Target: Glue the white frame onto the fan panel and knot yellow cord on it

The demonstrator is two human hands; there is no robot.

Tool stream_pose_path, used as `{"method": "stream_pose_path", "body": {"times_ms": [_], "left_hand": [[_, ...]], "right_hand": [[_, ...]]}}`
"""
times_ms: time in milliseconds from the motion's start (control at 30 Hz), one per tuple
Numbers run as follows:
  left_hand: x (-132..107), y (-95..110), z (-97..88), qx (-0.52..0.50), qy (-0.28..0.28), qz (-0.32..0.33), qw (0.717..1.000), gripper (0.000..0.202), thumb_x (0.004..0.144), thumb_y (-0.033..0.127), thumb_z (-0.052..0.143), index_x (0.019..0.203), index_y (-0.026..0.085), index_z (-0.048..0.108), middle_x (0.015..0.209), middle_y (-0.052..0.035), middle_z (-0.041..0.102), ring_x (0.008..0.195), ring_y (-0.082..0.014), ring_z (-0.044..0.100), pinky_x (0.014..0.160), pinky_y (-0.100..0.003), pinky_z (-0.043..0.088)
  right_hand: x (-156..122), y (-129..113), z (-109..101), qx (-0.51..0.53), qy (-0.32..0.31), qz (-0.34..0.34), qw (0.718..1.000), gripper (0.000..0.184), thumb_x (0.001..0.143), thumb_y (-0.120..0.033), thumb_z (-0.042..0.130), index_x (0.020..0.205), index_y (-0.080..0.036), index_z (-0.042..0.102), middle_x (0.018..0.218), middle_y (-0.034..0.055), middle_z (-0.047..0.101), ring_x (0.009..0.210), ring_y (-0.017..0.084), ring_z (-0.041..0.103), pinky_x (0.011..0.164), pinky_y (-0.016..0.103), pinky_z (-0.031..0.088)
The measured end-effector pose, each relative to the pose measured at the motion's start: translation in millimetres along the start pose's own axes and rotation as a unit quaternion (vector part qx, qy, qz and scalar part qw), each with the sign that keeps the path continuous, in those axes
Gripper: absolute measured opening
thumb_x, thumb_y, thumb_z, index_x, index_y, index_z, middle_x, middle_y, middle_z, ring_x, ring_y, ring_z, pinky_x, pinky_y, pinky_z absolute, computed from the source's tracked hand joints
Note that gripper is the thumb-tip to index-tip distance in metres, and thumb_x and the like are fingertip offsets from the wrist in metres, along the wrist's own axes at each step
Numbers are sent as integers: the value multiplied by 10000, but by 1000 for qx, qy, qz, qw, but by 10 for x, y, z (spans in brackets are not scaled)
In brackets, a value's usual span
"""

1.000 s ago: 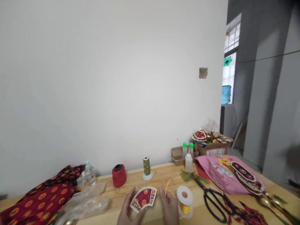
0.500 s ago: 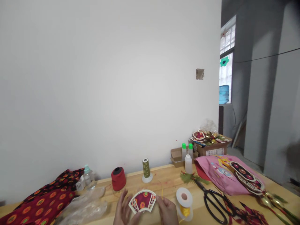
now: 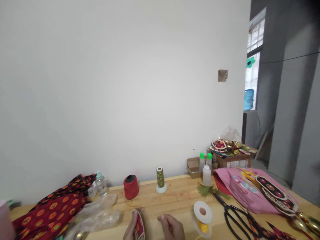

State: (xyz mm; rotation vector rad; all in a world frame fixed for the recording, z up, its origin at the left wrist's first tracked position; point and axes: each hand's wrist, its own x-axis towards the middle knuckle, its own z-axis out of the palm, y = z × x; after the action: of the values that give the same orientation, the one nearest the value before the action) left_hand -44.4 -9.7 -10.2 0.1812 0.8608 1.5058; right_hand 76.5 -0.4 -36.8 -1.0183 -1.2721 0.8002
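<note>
My left hand (image 3: 129, 230), at the bottom middle, is closed on a fan-shaped ornament (image 3: 140, 227) with a pale openwork frame and a dark red patterned centre. The ornament is turned nearly edge-on, so only a narrow part of its front shows. To the right of it, apart from the ornament, my right hand (image 3: 172, 227) has its thumb and fingers pressed together. What lies in that pinch, if anything, is too small to make out. A spool of yellow cord (image 3: 203, 218) stands just right of my right hand.
Red thread (image 3: 131, 187) and olive thread (image 3: 160, 180) cones stand near the wall. Patterned cloth (image 3: 55, 210) and clear plastic bags (image 3: 96, 218) lie left. Right are black scissors (image 3: 231, 213), a squeeze bottle (image 3: 206, 175), a pink bag (image 3: 242, 190) and a filled cardboard box (image 3: 232, 160).
The ornament has swung from facing me to nearly edge-on in my left hand. My right hand has come off its right end. The view has shifted slightly left.
</note>
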Motion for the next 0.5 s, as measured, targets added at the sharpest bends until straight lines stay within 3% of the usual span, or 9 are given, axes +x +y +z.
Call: {"method": "stream_pose_path", "body": {"times_ms": [100,233,500], "left_hand": [[-96,12,42,6,-23,-54,998,201,682,273,580,863,189,589,518,38,561,349,-55,501,275,-118,339],[-239,-2,147,19,-40,-104,994,209,672,288,589,854,186,583,518,55,509,327,-16,444,254,-80,278],[-315,49,129,9,-91,-153,984,305,634,289,623,922,200,577,591,43,539,371,2,442,316,-75,354]], "right_hand": [[4,-43,-109,-71,-44,-99,992,367,794,-390,347,736,-178,640,650,50,630,629,154,574,583,205,426],[-6,-105,-191,-175,-133,-195,956,330,816,-324,317,946,-180,584,710,54,627,657,140,582,578,190,426],[-114,-252,-160,-236,-141,-271,922,359,842,-311,270,722,-245,601,598,-8,614,516,96,555,485,172,342]]}}
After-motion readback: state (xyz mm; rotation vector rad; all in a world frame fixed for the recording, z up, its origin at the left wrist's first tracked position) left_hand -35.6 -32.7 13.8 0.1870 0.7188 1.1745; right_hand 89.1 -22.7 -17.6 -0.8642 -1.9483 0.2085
